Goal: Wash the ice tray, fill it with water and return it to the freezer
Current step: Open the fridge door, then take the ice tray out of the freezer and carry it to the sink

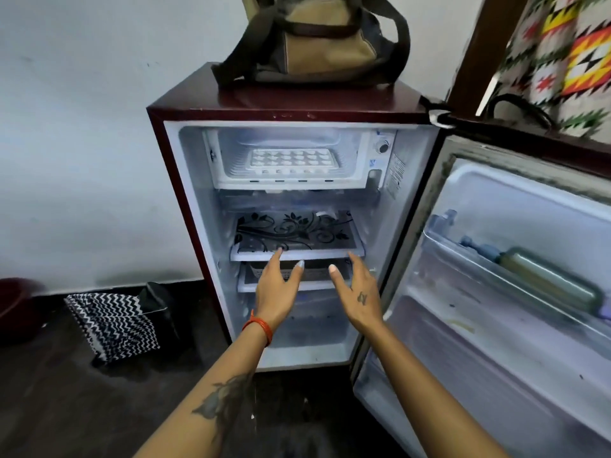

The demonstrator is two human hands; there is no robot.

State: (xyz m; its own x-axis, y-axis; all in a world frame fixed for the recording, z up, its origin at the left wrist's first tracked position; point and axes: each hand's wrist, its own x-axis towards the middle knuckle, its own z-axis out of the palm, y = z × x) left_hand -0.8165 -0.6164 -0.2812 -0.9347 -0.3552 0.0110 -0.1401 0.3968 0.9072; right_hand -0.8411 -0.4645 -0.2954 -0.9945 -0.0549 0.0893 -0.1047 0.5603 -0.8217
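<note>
A white ice tray [293,159] lies flat inside the open freezer compartment [228,153] at the top of a small maroon fridge [185,104]. My left hand [277,287] and my right hand [358,294] are both stretched out in front of the fridge's middle shelves, well below the tray. Their fingers are straight and spread, and they hold nothing. Neither hand touches the tray.
The fridge door [496,292] stands wide open to the right, with bottles [549,282] in its rack. A brown bag [317,38] sits on the fridge top. A floral-patterned shelf [294,231] lies below the freezer. A zigzag-patterned cloth [112,325] is on the dark floor at left.
</note>
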